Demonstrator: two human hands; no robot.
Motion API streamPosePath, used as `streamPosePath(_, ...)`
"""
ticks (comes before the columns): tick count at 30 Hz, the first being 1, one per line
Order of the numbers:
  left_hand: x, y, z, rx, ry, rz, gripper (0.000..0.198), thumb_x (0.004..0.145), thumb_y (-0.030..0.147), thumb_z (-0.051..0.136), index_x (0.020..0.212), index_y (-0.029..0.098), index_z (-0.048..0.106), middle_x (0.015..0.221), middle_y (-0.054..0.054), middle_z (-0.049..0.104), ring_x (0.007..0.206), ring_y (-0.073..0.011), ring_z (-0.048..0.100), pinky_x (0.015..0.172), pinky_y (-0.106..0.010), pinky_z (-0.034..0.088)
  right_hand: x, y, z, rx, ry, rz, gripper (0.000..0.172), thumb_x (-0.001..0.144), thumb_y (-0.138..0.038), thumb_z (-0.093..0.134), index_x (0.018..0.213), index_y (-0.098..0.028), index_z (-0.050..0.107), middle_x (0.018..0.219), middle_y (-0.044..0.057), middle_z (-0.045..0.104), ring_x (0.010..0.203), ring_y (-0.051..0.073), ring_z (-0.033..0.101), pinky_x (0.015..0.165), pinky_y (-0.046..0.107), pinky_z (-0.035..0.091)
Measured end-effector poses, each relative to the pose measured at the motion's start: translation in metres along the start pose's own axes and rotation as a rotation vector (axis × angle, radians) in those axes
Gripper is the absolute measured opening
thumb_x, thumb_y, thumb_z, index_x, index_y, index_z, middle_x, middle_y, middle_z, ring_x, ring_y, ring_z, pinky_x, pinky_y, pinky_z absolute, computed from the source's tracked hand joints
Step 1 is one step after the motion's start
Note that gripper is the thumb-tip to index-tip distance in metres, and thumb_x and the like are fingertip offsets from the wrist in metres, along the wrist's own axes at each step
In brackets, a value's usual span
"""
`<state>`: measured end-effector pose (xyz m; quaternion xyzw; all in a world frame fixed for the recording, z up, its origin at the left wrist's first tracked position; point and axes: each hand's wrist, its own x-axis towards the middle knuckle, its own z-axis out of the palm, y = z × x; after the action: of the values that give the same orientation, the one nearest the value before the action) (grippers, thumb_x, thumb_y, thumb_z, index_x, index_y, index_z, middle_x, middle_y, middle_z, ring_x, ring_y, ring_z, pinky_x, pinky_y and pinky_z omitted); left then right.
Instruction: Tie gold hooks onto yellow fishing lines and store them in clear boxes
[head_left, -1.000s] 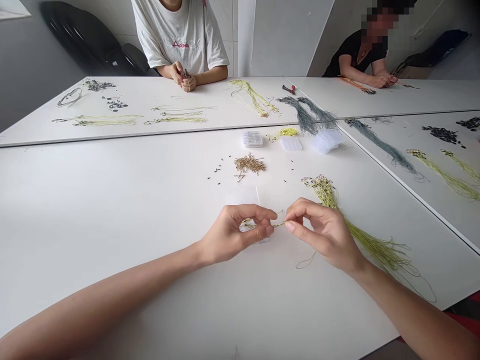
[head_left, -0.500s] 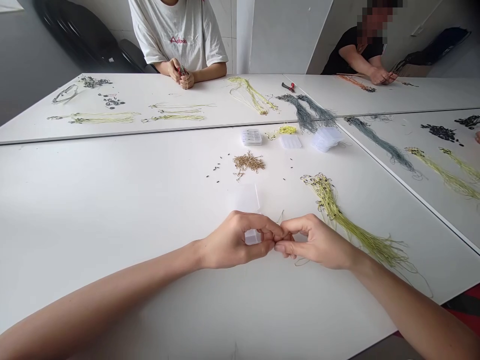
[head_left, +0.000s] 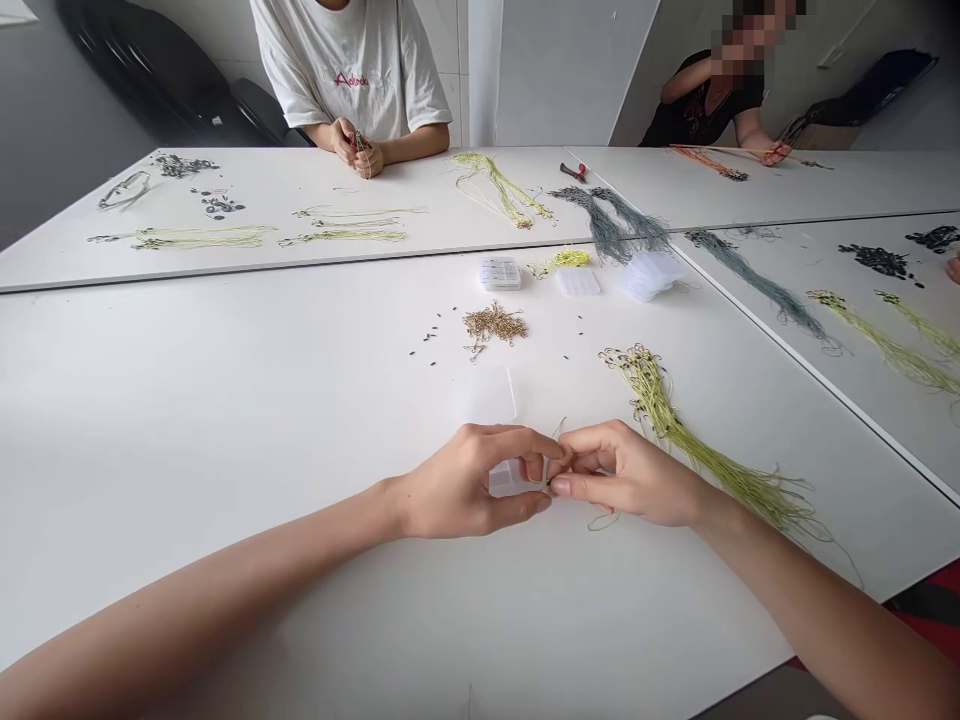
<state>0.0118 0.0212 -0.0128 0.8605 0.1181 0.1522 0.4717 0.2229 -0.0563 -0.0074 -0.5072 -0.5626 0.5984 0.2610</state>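
My left hand (head_left: 472, 482) grips a small clear plastic box (head_left: 510, 479) at its fingertips, just above the white table (head_left: 225, 400). My right hand (head_left: 626, 474) meets it from the other side, its thumb and fingers pinching a thin yellow-green cord (head_left: 592, 522) at the box's edge. The pinched end is hidden by my fingers. To the right of that hand lies a bundle of yellow-green cords (head_left: 690, 450) with small dark beads at its far end. A clear plastic lid (head_left: 487, 396) rests just beyond my left hand.
Beyond my hands are a pile of brass hooks (head_left: 495, 324), scattered black beads (head_left: 427, 335) and several clear plastic boxes (head_left: 577, 282). Other cord bundles lie on adjoining tables, where a person in a white T-shirt (head_left: 352, 70) and another person (head_left: 705, 105) work with their hands.
My hands have moved closer together, with the right hand now up against the box. The view has shifted slightly.
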Motion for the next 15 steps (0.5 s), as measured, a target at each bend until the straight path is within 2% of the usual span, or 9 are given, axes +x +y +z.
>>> streamPosePath(6,-0.0017,-0.0026,0.0023,0.052,-0.023,0.002,0.033,0.086,0.009,0.054,0.118,0.017,0.056,0.088,-0.002,0.062,0.087,-0.0128,0.058,0.080,-0.025,0.048,-0.0003,0.0037,0.0004,-0.006,0.020,0.063,0.013,0.082,-0.027,0.066,0.081,-0.015,0.072,0.070,0.001,0.063,0.048,0.006,0.041,0.039,0.018,0.037)
streamPosePath(10,-0.0028,-0.0034,0.0035,0.077,-0.014,0.036,0.036,0.083,0.009,0.057,0.119,0.016,0.056,0.090,-0.002,0.063,0.088,-0.0135,0.058,0.081,-0.025,0.048,-0.0007,0.0040,0.0011,0.027,-0.008,0.067,0.014,0.083,-0.026,0.065,0.083,-0.014,0.071,0.073,0.002,0.066,0.042,0.005,0.048,0.046,0.024,0.045)
streamPosePath(15,-0.0031,-0.0056,0.0055,0.099,0.000,0.067,0.035,0.087,0.011,0.054,0.122,0.016,0.054,0.091,-0.004,0.064,0.088,-0.0149,0.058,0.076,-0.026,0.049,0.0004,0.0035,0.0015,0.032,-0.017,0.059,0.016,0.084,-0.027,0.064,0.089,-0.013,0.071,0.073,0.002,0.065,0.042,0.007,0.052,0.049,0.027,0.047)
